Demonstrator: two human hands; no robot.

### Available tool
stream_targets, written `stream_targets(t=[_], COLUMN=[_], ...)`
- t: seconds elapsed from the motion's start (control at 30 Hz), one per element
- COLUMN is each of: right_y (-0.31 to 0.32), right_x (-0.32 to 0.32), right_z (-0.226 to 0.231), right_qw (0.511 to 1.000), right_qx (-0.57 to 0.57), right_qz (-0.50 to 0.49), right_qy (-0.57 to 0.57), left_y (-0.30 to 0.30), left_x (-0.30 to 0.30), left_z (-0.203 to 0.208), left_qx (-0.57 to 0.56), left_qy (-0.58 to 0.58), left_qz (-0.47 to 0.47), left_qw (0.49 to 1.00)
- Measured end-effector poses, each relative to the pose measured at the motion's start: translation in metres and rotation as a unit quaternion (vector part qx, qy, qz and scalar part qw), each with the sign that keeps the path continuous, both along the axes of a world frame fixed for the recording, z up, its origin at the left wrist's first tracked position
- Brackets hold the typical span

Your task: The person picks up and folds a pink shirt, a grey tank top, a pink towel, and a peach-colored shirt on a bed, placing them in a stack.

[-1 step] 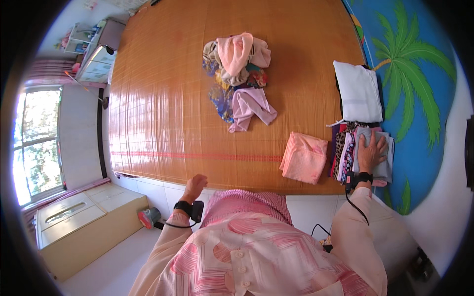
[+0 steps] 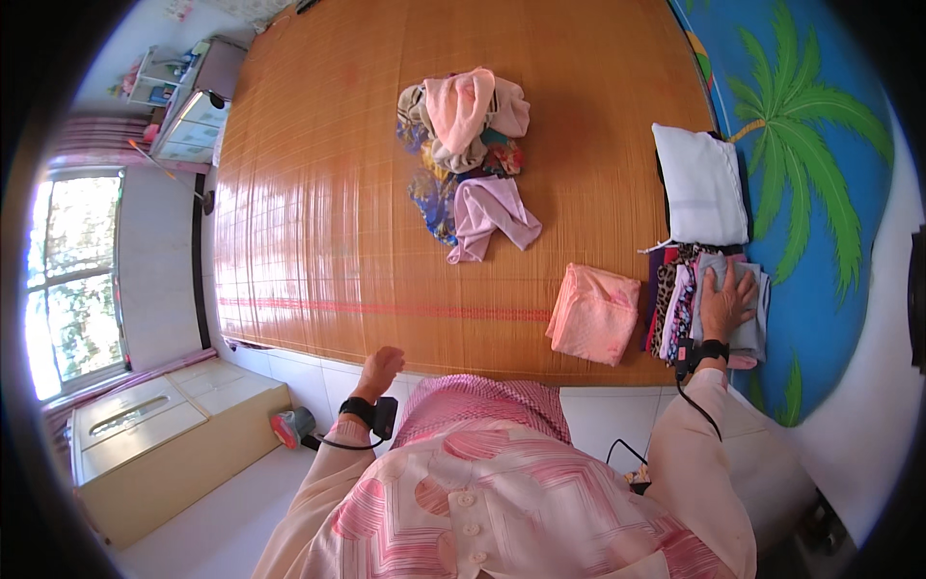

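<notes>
My right hand [image 2: 728, 301] lies with its fingers spread on a grey folded cloth [image 2: 748, 333], the rightmost in a row of folded clothes. Pressed against it on the left are a dark flowered folded cloth [image 2: 682, 304] and a leopard-print one [image 2: 665, 318]. A peach folded towel [image 2: 594, 314] rests apart from the row, to its left. Over the near edge of the mat hovers my left hand [image 2: 384, 363], its fingers loosely curled, with nothing visible in it.
A white folded garment [image 2: 698, 188] sits behind the row, beside the blue wall with a painted palm [image 2: 805, 125]. A loose heap of clothes [image 2: 463, 121] and a lilac cloth [image 2: 494, 217] lie farther back on the brown mat [image 2: 318, 193]. A cream cabinet [image 2: 174, 454] stands at left.
</notes>
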State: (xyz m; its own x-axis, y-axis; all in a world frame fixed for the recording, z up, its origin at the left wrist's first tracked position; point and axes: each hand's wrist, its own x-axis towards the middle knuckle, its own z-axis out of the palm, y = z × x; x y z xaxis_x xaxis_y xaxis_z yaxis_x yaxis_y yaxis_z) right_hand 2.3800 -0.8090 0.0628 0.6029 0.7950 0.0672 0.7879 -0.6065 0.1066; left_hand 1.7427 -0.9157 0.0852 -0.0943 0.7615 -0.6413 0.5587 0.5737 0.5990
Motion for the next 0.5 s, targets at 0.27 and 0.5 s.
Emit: stream_targets(t=[0.27,0.5], right_y=[0.009,-0.008], right_x=[0.017,-0.004], right_z=[-0.003,0.026], right_qw=[0.999,0.997], right_qx=[0.001,0.032], right_qz=[-0.007,0.007], right_qy=[0.042,0.067], left_y=[-0.007,0.005], left_x=[-0.003,0.019], left_z=[-0.022,-0.007], left_qx=[0.032,0.022], left_qy=[0.029,0.012], left_qz=[-0.123,-0.107], left_qw=[0.991,0.994])
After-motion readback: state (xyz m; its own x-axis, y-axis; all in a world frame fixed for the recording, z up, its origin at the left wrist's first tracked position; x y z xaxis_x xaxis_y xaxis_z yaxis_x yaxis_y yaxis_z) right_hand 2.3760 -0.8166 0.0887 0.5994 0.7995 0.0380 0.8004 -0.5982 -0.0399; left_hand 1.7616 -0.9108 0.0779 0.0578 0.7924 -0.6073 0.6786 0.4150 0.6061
